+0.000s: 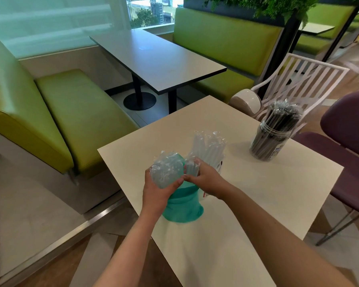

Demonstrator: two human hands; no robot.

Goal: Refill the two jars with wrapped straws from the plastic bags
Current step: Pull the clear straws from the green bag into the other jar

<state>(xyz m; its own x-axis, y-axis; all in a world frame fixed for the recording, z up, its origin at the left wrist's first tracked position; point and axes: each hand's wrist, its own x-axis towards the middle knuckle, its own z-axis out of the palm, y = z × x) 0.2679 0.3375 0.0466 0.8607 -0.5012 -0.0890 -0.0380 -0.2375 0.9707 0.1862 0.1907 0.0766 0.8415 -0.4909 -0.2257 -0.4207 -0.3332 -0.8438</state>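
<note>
A green plastic bag [181,208] stands on the cream table [257,193], stuffed with clear-wrapped straws whose tops [167,169] stick out. My left hand [157,190] grips that bag and its bundle from the left. My right hand [202,177] pinches a small bunch of wrapped straws [191,167] just right of the bag's mouth. Behind my right hand stands a jar, mostly hidden, with pale wrapped straws [208,147] rising out of it. At the table's far right a clear jar [270,139] is packed with black wrapped straws.
A white slatted chair [298,79] and purple chairs [348,125] stand to the right of the table. Green booth benches [71,112] and another table [158,61] lie beyond it. The near table edge runs diagonally below my arms.
</note>
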